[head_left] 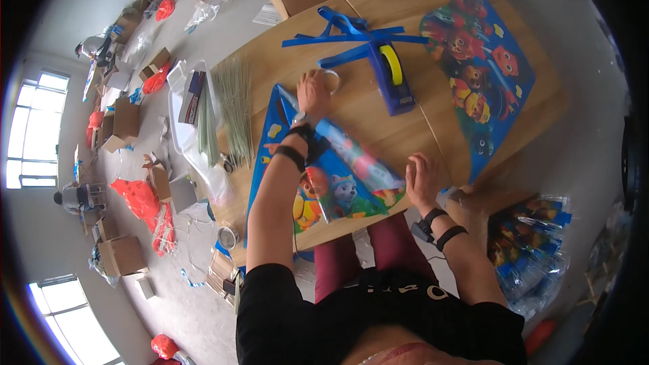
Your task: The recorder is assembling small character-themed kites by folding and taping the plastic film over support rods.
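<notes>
A blue kite sheet [272, 130] printed with cartoon animals lies on the wooden table in front of me, its right side rolled or folded over into a tube [358, 159]. My left hand [313, 96] rests near the sheet's top corner, fingers spread downward, right beside a roll of clear tape [331, 81]. Whether its fingertips touch the tape roll cannot be made out. Low on the right, my right hand [422, 179] lies at the table's near edge, fingers stretched, just beside the end of the tube and holding nothing.
A blue tape dispenser [399, 98] and blue ribbon strips [351, 37] lie farther back. Another printed kite [476, 74] covers the table's right side. Thin pale rods [233, 105] lie left, by a white bin [181, 118]. Packed kites [531, 250] sit right of my legs.
</notes>
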A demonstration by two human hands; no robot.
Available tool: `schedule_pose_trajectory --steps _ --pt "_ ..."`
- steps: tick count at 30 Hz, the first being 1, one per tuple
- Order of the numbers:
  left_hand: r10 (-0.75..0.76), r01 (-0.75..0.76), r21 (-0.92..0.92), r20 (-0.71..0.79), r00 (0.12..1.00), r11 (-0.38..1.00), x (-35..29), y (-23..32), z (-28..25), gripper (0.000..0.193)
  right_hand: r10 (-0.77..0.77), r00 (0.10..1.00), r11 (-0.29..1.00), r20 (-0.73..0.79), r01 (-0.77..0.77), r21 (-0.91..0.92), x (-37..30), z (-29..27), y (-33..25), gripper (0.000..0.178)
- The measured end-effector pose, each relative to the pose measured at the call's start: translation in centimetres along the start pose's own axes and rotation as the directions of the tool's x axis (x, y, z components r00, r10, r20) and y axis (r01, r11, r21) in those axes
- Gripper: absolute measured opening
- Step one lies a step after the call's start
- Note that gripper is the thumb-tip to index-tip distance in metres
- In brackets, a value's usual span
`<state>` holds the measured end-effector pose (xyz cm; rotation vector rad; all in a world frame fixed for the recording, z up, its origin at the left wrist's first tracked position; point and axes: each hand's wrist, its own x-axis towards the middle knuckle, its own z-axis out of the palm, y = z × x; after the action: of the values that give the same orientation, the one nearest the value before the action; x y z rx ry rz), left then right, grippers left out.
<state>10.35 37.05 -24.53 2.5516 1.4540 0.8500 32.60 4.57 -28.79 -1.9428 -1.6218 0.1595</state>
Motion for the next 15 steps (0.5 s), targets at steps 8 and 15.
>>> schedule_pose_trajectory --steps 8,15 --pt "-0.334 0.295 0.175 0.266 0.904 0.939 8.4 -3.1 6.3 0.039 0.034 0.999 0.999 0.034 -0.034 -0.003 0.0 -0.2 0.2 0.03" --pt "-0.273 0.245 0.126 0.332 0.903 0.961 9.3 -3.7 6.7 0.048 0.034 0.998 0.999 0.056 -0.034 -0.006 0.1 -0.4 0.4 0.034"
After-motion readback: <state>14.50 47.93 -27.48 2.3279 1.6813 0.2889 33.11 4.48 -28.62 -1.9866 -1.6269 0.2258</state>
